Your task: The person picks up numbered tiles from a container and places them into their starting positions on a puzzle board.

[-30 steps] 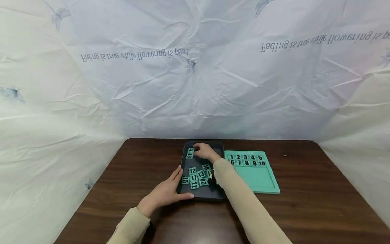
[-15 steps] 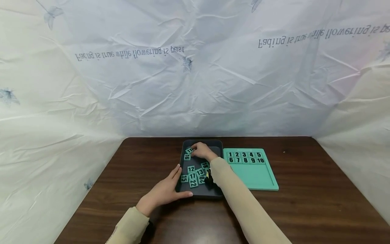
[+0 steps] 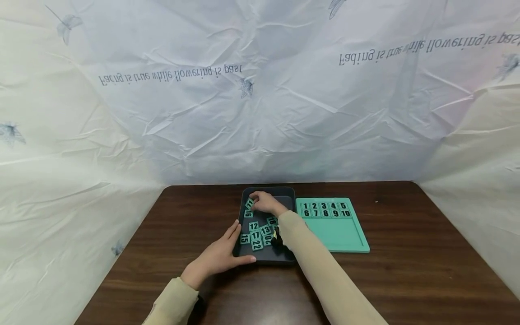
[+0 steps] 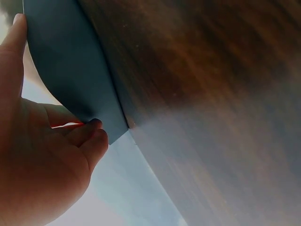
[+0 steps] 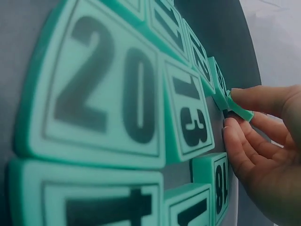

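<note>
A dark grey tray [image 3: 244, 253] on the brown table holds several loose teal number tiles [image 3: 257, 234]. My right hand [image 3: 264, 202] reaches into the tray's far end and pinches one teal tile [image 3: 249, 203] by its edge, tilting it up; the right wrist view shows this tile [image 5: 240, 109] between thumb and fingers, beside tiles 20 [image 5: 101, 89] and 13 [image 5: 190, 113]. My left hand [image 3: 221, 255] grips the tray's near left corner, thumb on the front rim. The tray wall [image 4: 70, 66] sits against the palm in the left wrist view. A teal board [image 3: 341, 234] right of the tray carries tiles 1 to 10.
Crinkled white sheeting with printed text surrounds the table on the back and both sides. The brown table top [image 3: 406, 253] extends to the right of the board and to the left of the tray [image 3: 178, 225].
My right hand has shifted slightly left at the tray's far end and lifted the edge of a tile there. The left hand stays on the tray corner.
</note>
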